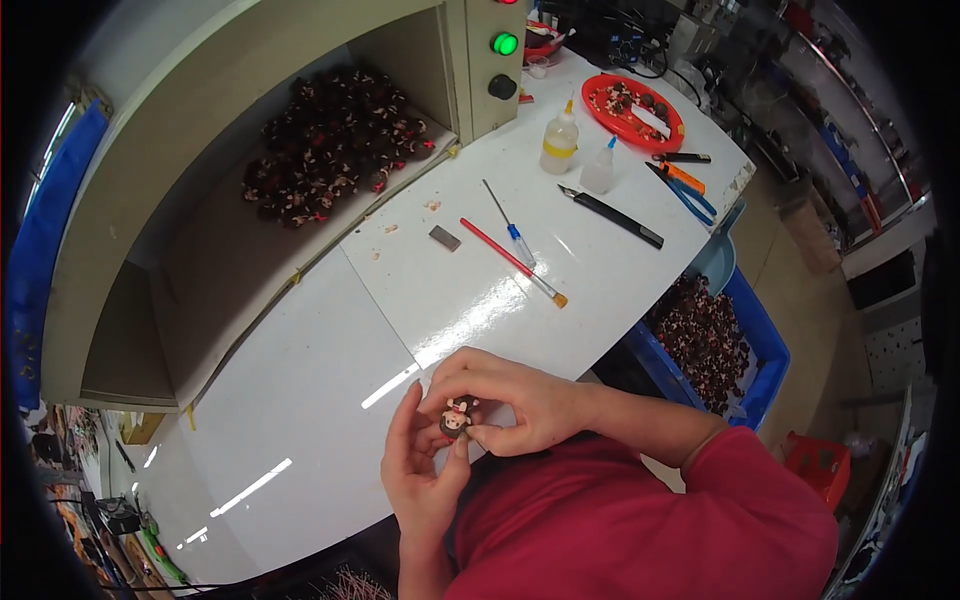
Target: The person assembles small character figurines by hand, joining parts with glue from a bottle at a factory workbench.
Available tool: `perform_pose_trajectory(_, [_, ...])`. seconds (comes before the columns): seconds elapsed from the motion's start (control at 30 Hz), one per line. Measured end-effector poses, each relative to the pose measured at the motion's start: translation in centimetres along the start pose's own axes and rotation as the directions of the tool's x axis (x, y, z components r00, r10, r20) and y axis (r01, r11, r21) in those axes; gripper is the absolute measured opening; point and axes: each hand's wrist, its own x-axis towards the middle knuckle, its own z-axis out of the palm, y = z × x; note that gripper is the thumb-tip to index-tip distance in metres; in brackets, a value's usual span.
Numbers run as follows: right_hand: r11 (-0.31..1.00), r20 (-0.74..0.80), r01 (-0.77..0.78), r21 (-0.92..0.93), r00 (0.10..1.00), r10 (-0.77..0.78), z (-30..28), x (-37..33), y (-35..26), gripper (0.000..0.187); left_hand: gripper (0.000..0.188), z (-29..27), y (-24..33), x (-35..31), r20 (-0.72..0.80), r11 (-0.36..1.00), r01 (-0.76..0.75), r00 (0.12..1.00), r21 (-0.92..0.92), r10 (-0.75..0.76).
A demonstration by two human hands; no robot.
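While pinching a small brown figurine (458, 416), both hands (470, 430) closed.

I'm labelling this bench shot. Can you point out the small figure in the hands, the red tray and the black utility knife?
small figure (458, 415), head view, on its brown face.
red tray (600, 118), head view, on its near rim.
black utility knife (620, 218), head view, mid-handle.

torso: red top | right sleeve: red, pushed above elbow | hands (470, 430): bare, no gloves

White workbench (330, 380) — brush (513, 263), knife (610, 216), 2 glue bottles (559, 140).
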Motion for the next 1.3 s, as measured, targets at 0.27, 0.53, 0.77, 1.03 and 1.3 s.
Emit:
perform_pose_trajectory(0.27, [0.824, -0.431, -0.053, -0.563, 0.87, -0.239, -5.1, -2.1, -2.1, 0.044, 0.048, -0.6, 0.0, -1.2, -0.081, 0.99, 0.0, 0.997, -0.144, -0.012])
perform_pose_trajectory(0.53, [0.655, -0.797, -0.504, -0.564, 0.539, -0.272, -18.7, -2.0, 3.4, 0.064, 0.044, -2.1, -0.5, -1.3, -0.068, 0.969, -0.059, 0.997, -0.238, 0.044])
perform_pose_trajectory(0.77, [0.746, -0.666, -0.363, -0.559, 0.732, -0.143, -17.3, -2.2, 2.9, 0.021, 0.047, -3.9, -1.7, -1.8, -0.024, 0.954, -0.105, 0.994, -0.28, 0.102])
perform_pose_trajectory(1.03, [0.747, -0.324, -0.052, -0.663, 0.919, -0.224, -5.3, -2.0, -4.1, 0.033, 0.049, -4.4, -2.0, -2.1, -0.012, 0.951, -0.134, 0.991, -0.278, 0.136])
perform_pose_trajectory(1.3, [0.717, 0.021, 0.086, -0.692, 0.995, -0.099, -2.4, -1.4, -3.3, 0.051, 0.049, -4.5, -2.3, -2.0, -0.005, 0.956, -0.155, 0.987, -0.247, 0.159])
